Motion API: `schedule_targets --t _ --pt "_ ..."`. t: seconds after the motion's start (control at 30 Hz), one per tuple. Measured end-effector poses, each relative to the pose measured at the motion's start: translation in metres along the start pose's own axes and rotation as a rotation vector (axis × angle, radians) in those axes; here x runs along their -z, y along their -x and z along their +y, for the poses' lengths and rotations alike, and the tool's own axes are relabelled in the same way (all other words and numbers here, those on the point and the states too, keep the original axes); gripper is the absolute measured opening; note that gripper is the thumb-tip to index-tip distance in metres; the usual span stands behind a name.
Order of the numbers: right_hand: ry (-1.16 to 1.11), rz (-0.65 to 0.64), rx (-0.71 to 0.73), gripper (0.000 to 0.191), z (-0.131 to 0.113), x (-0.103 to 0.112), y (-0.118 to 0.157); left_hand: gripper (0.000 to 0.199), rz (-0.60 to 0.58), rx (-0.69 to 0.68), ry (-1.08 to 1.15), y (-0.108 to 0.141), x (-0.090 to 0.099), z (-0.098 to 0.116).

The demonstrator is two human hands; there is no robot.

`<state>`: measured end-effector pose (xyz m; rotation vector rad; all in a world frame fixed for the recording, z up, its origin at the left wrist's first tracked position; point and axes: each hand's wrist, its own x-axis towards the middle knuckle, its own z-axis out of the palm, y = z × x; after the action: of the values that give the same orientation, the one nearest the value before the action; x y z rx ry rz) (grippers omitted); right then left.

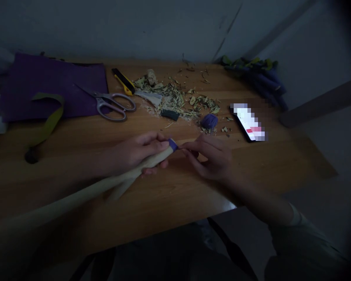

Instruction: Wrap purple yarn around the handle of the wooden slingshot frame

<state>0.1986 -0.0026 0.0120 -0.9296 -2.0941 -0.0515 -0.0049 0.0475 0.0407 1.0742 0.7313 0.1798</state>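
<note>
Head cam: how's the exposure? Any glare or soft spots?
Head view: dim overall, right-hand corners near black; head view: phone screen brightest, partly pixelated; head view: small glare on the table's front edge; head view: pale stick looks soft, darkening toward lower left.

One left hand [148, 150] and one right hand [212, 156]; one pale stick [87, 193], one purple band [173, 145] and one dark strand [179, 148]; one pair of scissors [101, 95], one cutter [123, 82], one purple ball [210, 121], one phone [248, 123], one olive strip [54, 119], one dark green piece [169, 114], at least one purple sheet [52, 74], one worktop [163, 203]; several purple stems [269, 84], too dim to count, and shavings [175, 97] beyond counting
</note>
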Motion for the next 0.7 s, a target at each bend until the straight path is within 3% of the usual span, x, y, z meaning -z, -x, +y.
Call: schedule_targets --t 0.3,0.6,0.7 --pt "0.028 -0.003 0.094 0.008 0.006 0.004 0.001 0.024 -0.036 0.132 -0.133 0.007 -0.009 0.004" --pt "0.009 0.051 0.052 0.011 0.008 0.006 0.000 0.014 -0.114 0.108 0.135 0.007 0.009 0.014" --pt "0.047 0.008 0.119 0.010 0.009 0.004 0.002 0.013 -0.129 0.060 0.189 0.005 0.010 0.015"
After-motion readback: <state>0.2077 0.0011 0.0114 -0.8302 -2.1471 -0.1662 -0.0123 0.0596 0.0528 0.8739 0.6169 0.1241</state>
